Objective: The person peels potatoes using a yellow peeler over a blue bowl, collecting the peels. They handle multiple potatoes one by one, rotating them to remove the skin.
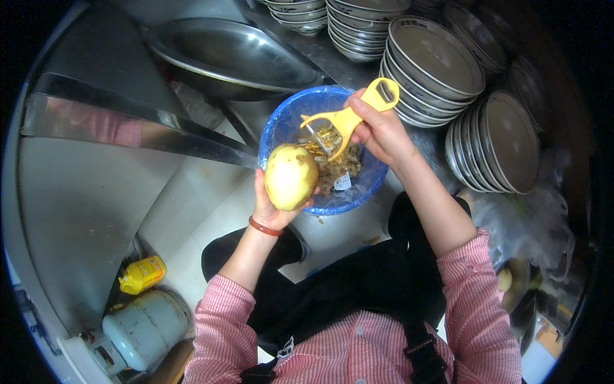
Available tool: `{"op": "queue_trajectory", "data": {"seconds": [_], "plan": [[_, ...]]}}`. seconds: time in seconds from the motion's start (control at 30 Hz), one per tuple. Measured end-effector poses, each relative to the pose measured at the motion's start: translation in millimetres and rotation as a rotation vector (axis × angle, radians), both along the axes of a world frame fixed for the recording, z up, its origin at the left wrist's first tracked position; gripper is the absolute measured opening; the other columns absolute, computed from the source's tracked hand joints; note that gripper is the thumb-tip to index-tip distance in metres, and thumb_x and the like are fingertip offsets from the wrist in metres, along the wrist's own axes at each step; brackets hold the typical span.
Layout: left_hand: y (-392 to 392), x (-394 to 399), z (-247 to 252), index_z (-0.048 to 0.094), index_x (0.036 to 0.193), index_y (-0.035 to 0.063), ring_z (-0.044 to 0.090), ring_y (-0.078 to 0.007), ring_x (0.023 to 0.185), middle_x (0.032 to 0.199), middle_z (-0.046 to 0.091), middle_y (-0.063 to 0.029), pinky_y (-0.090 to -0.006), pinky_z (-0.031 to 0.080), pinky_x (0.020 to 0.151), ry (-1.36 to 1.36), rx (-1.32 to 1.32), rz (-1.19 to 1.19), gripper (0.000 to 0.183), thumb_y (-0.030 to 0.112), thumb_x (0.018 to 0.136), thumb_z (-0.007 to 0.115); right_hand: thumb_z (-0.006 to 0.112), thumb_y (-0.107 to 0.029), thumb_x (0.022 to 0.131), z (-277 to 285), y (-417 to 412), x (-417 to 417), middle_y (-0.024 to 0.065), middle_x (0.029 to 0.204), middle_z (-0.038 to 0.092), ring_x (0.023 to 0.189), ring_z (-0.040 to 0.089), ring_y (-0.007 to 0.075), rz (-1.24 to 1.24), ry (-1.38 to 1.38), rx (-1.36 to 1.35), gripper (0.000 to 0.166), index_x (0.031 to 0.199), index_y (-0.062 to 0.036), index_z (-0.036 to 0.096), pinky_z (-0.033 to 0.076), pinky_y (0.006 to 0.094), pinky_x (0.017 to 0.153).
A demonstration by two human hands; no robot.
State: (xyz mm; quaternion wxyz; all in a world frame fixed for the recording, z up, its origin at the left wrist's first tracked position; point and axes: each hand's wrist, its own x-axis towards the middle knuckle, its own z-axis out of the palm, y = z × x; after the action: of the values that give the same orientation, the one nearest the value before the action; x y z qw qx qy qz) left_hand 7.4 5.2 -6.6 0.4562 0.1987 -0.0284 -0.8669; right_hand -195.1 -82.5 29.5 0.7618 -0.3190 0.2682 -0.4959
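My left hand holds a mostly peeled potato, with brown patches of skin on its top and lower edges, over the near left rim of a blue bin. My right hand grips the handle of a yellow Y-shaped peeler. The peeler's blade is up and to the right of the potato, apart from it, above the bin. Clear plastic lines the bin, and peelings and a small white printed scrap lie inside.
Stacked bowls stand at the upper right, with more tilted bowls beside them. A large metal basin lies upper left. A gas cylinder and a yellow bottle are lower left; a plastic bag hangs right.
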Motion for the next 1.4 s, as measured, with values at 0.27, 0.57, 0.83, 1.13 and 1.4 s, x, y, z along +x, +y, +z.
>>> {"op": "queue_trajectory", "data": {"seconds": [0.27,0.57,0.83,1.13,1.4], "plan": [[0.7,-1.8,-11.3,0.032,0.119,0.0114,0.052,-0.0343,0.086,0.109,0.045,-0.0155,-0.039,0.051,0.055,0.054,0.032,0.014,0.072,0.061,0.068,0.043,0.057,-0.015,0.075,2.1,19.5,20.0,0.0045,0.065,0.055,0.047,0.051,0.0082,0.082,-0.011,0.01,0.017,0.086,-0.0042,0.05,0.041,0.018,0.041],[-3.4,2.2,-6.0,0.03,0.119,0.0132,0.05,-0.0351,0.074,0.11,0.04,-0.0206,-0.0354,0.047,0.045,0.044,-0.102,-0.106,0.082,0.066,0.059,0.047,0.059,-0.017,0.074,-18.9,-8.3,-3.1,0.0036,0.063,0.056,0.044,0.05,0.0076,-0.157,0.447,-0.04,0.015,0.079,-0.0042,0.052,0.041,0.0181,0.042],[-1.4,-2.1,-4.1,0.031,0.121,0.0143,0.049,-0.0329,0.087,0.114,0.041,-0.0144,-0.0381,0.045,0.057,-0.205,0.064,0.092,0.077,0.067,0.065,0.039,0.057,-0.018,0.076,0.3,5.3,9.1,0.004,0.07,0.054,0.049,0.049,0.0066,0.041,0.076,0.041,0.018,0.085,-0.0055,0.049,0.044,0.0203,0.044],[-5.1,-10.4,3.7,0.037,0.118,0.0145,0.051,-0.0301,0.088,0.106,0.049,-0.0119,-0.0352,0.043,0.051,-0.281,0.153,0.05,0.068,0.064,0.073,0.025,0.058,-0.019,0.075,4.3,18.4,20.0,0.0052,0.066,0.056,0.046,0.052,0.0082,0.174,0.079,-0.039,0.021,0.084,-0.0029,0.049,0.042,0.0169,0.04],[-9.3,-14.7,10.1,0.042,0.113,0.0152,0.051,-0.028,0.081,0.103,0.051,-0.0099,-0.036,0.041,0.053,-0.357,0.284,0.103,0.066,0.064,0.071,0.029,0.054,-0.014,0.076,9.9,21.8,21.5,0.0045,0.063,0.052,0.043,0.045,0.0066,0.066,0.138,-0.024,0.014,0.083,-0.0029,0.048,0.04,0.0173,0.038]]}}
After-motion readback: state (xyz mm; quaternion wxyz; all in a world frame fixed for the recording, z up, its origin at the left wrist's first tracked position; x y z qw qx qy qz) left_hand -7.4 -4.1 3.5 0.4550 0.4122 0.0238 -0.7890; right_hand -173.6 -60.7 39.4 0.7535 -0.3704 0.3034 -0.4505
